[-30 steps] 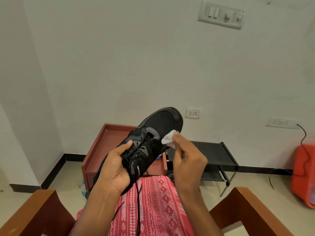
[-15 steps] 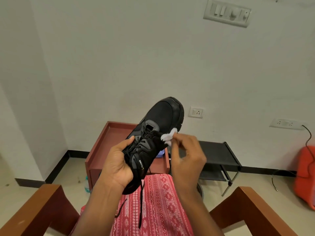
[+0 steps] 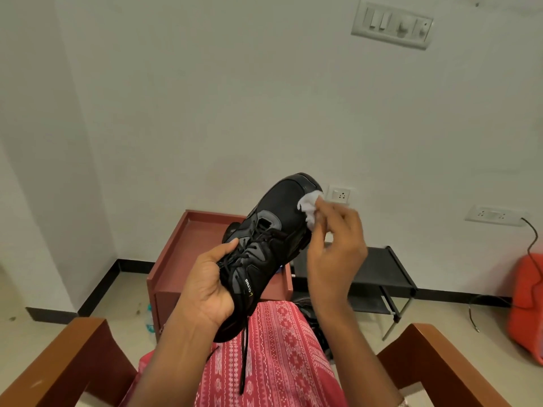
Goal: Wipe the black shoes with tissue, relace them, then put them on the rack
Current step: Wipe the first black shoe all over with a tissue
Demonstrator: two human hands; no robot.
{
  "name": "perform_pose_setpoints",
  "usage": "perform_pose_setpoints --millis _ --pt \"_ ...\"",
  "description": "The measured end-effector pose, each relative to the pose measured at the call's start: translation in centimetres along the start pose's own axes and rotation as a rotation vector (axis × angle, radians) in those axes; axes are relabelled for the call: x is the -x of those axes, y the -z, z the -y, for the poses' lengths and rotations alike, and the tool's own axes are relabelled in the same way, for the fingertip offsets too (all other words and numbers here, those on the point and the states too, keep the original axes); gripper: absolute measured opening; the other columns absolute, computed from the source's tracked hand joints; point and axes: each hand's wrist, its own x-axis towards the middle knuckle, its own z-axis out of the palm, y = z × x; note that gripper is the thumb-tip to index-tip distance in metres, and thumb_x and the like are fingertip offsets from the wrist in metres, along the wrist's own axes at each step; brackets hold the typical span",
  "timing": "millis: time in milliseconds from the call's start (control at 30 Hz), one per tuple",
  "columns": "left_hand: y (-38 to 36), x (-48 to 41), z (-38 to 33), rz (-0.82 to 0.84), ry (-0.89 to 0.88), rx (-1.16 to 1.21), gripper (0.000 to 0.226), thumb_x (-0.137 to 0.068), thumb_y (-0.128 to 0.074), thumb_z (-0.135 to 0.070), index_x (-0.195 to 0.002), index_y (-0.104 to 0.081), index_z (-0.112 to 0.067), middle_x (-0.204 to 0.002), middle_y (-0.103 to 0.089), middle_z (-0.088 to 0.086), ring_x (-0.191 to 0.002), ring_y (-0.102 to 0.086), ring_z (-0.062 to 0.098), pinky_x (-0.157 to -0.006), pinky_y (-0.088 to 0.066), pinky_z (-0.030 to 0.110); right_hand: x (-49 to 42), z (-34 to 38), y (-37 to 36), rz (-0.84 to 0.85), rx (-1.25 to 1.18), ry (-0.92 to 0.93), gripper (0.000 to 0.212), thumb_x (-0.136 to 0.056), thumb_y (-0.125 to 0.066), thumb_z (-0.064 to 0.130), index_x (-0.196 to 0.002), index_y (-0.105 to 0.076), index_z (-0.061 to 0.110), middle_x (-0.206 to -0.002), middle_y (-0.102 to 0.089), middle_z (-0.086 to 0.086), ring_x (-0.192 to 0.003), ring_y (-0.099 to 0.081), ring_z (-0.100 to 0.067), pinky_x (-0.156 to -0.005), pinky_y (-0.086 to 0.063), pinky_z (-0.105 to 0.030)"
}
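Your left hand [image 3: 210, 286] grips shoe [image 3: 264, 248] tight. Right hand [image 3: 338, 245] pinches tissue [image 3: 308, 205] at toe. Rub softly, turn shoe slowly.

One view only: head-worn wide-angle camera, faced forward and slightly down over the lap [image 3: 273, 348]. The shoe [image 3: 282, 207] sat close at frame centre; wall [image 3: 235, 98] filled the upper half.

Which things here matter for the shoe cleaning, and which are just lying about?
For the job: black shoe in the left hand, tissue in the right hand, black rack by the wall.
Just lying about: reddish cabinet, orange object, wall socket, floor bottle.
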Motion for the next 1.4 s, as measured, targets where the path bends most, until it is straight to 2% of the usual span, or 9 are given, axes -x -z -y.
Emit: perform_pose_setpoints --millis 200,267,467,633,800,967,1167,1300,1400 --pt "0.3 -0.2 -0.2 0.037 0.051 0.055 0.041 -0.095 -0.051 -0.010 -0.133 -0.055 0.004 -0.115 -0.067 0.027 -0.087 -0.073 0.039 -0.058 -0.060 0.048 5.5 0.8 0.6 0.115 -0.028 -0.034 0.023 -0.089 -0.070 -0.002 -0.111 -0.073 0.001 -0.100 -0.064 -0.006 -0.091 -0.062 -0.011 -0.079 -0.055 -0.021" --pt "0.6 -0.5 -0.3 0.026 0.048 0.043 0.043 -0.094 -0.052 -0.010 -0.135 -0.055 0.002 -0.125 -0.065 0.025 -0.101 -0.069 0.038 -0.064 -0.061 0.049 3.9 0.7 0.4 0.110 -0.037 -0.047 0.018 -0.088 -0.071 0.000 -0.105 -0.073 0.005 -0.099 -0.065 -0.003 -0.089 -0.061 -0.007 -0.076 -0.055 -0.023" --pt "0.8 -0.8 0.1 0.003 0.039 0.039 0.044 -0.093 -0.054 -0.009 -0.136 -0.056 0.000 -0.126 -0.065 0.023 -0.107 -0.067 0.035 -0.082 -0.060 0.050 -2.0 0.9 -0.6 0.010 -0.003 -0.021 0.017 -0.094 -0.065 0.008 -0.108 -0.074 0.009 -0.101 -0.067 -0.003 -0.093 -0.064 -0.019 -0.079 -0.056 -0.030" --pt "0.5 -0.6 0.0 0.020 0.034 0.042 0.041 -0.093 -0.054 -0.009 -0.132 -0.058 0.001 -0.116 -0.068 0.024 -0.090 -0.072 0.037 -0.064 -0.061 0.049 2.7 0.5 -0.1 0.020 0.008 0.013 0.028 -0.093 -0.066 0.002 -0.120 -0.071 0.006 -0.102 -0.063 -0.004 -0.093 -0.061 -0.017 -0.078 -0.055 -0.025" --pt "0.9 -0.8 0.0 0.006 0.048 0.044 0.047 -0.092 -0.054 -0.010 -0.138 -0.054 0.001 -0.126 -0.065 0.023 -0.097 -0.070 0.036 -0.075 -0.061 0.050 5.9 0.4 0.6 0.108 -0.030 -0.040 0.028 -0.088 -0.071 -0.004 -0.115 -0.073 0.005 -0.094 -0.062 -0.003 -0.083 -0.061 -0.012 -0.070 -0.055 -0.024" --pt "1.0 -0.9 0.2 -0.017 0.012 0.011 0.035 -0.093 -0.053 -0.007 -0.125 -0.062 0.002 -0.104 -0.071 0.024 -0.084 -0.073 0.036 -0.072 -0.062 0.051 0.1 0.3 0.0 0.028 0.023 -0.047 0.020 -0.090 -0.070 0.001 -0.109 -0.074 0.009 -0.102 -0.066 -0.003 -0.092 -0.064 -0.015 -0.077 -0.057 -0.025" --pt "1.1 -0.9 0.5 -0.051 0.007 -0.045 0.018 -0.091 -0.055 -0.007 -0.101 -0.067 0.001 -0.094 -0.072 0.022 -0.076 -0.074 0.034 -0.068 -0.062 0.046 -2.9 0.1 -1.1 0.015 0.100 0.002 0.023 -0.093 -0.063 0.004 -0.112 -0.075 0.011 -0.104 -0.068 -0.004 -0.097 -0.061 -0.020 -0.083 -0.043 -0.012" --pt "1.1 -1.0 0.0 -0.045 -0.006 -0.055 0.024 -0.093 -0.055 -0.008 -0.111 -0.068 0.001 -0.104 -0.072 0.022 -0.085 -0.073 0.034 -0.084 -0.057 0.052 1.5 -0.2 0.0 -0.018 0.036 -0.031 0.026 -0.093 -0.064 0.002 -0.118 -0.071 0.005 -0.108 -0.064 -0.007 -0.101 -0.059 -0.011 -0.089 -0.046 -0.009" --pt "1.0 -0.8 0.1 -0.034 0.011 -0.028 0.026 -0.094 -0.054 -0.008 -0.114 -0.066 0.001 -0.102 -0.072 0.023 -0.083 -0.074 0.035 -0.077 -0.061 0.050 5.1 -0.6 1.0 0.045 -0.020 -0.070 0.031 -0.089 -0.068 -0.005 -0.119 -0.070 0.004 -0.109 -0.064 -0.006 -0.102 -0.060 -0.006 -0.090 -0.051 -0.014"
